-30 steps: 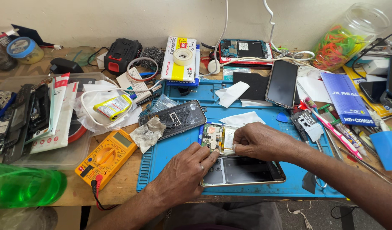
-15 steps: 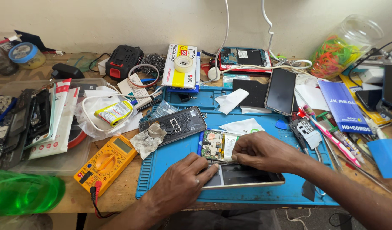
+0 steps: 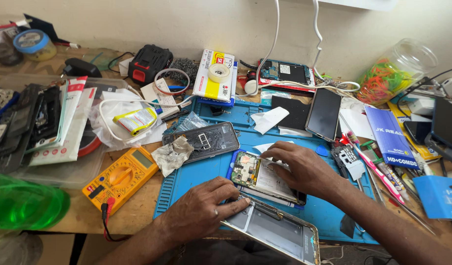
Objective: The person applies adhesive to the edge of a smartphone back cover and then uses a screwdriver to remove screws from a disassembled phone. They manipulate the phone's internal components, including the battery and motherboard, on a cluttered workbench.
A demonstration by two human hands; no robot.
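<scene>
One opened phone [image 3: 265, 179] lies on the blue mat [image 3: 196, 179]. The right hand [image 3: 297, 169] rests flat on it, fingers extended, gripping nothing. The left hand [image 3: 204, 211] presses one detached screen panel [image 3: 277, 230] at the mat's near edge, fingers loosely curled. One yellow multimeter [image 3: 120, 179] lies left of the mat.

Bright, even daylight, soft shadows under the hands, sharp centre, and a blurred green bottle [image 3: 20, 203] at 8 o'clock.
</scene>
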